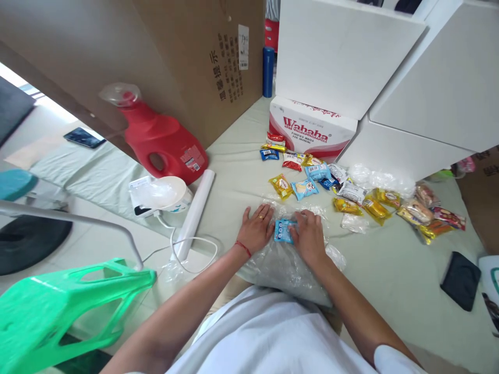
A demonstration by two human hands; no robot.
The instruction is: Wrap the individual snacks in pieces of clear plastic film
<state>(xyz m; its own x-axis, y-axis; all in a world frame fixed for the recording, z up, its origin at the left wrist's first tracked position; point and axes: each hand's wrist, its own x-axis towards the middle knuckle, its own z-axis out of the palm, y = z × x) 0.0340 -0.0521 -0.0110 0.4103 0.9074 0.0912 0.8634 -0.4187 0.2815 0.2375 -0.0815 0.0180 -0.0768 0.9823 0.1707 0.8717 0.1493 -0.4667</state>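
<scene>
My left hand [256, 228] lies flat with fingers stretched out on a clear plastic bag [286, 265] spread on the pale green cloth in front of me. My right hand [309, 235] rests on the same bag, its fingers curled against a small light-blue snack packet [283, 230] that sits between the two hands. Whether the packet lies inside or on top of the bag I cannot tell. Beyond the hands, several small snack packets [304, 188] in yellow, blue and red are scattered across the cloth.
A Wahaha water carton [312, 132] and white boards [390, 78] stand behind the snacks. A red detergent jug [163, 140], a white roll [195, 213], a white device with cable [159, 195], a green stool [66, 311] lie left. A black pouch [460, 280] lies right.
</scene>
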